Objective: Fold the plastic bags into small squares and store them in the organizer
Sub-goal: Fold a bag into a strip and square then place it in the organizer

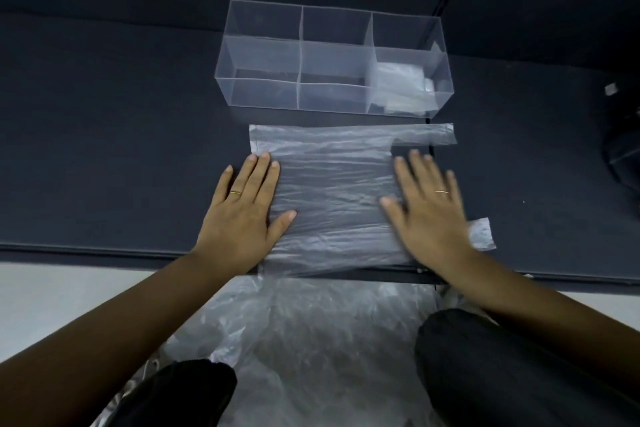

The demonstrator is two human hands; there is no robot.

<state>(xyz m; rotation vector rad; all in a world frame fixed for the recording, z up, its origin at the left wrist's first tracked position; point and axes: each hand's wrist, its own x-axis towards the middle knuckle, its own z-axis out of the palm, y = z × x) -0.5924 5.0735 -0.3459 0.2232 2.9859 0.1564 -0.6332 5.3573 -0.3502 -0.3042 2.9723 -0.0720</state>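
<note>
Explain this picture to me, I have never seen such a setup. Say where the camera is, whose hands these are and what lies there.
No machine here: a person wears one camera on the head, looking down at their own hands. The left hand and right hand press flat on a clear plastic bag spread on a dark surface; nothing is held. Behind it stands a clear organizer, with folded bags in its right end. More loose bags lie by the knees.

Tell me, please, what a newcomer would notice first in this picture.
The left hand and the right hand press flat on a clear plastic bag spread on the dark surface in the centre. Behind it stands a transparent organizer, with folded bags in its right compartment. A heap of loose bags lies at the bottom, nearest the camera.
</note>
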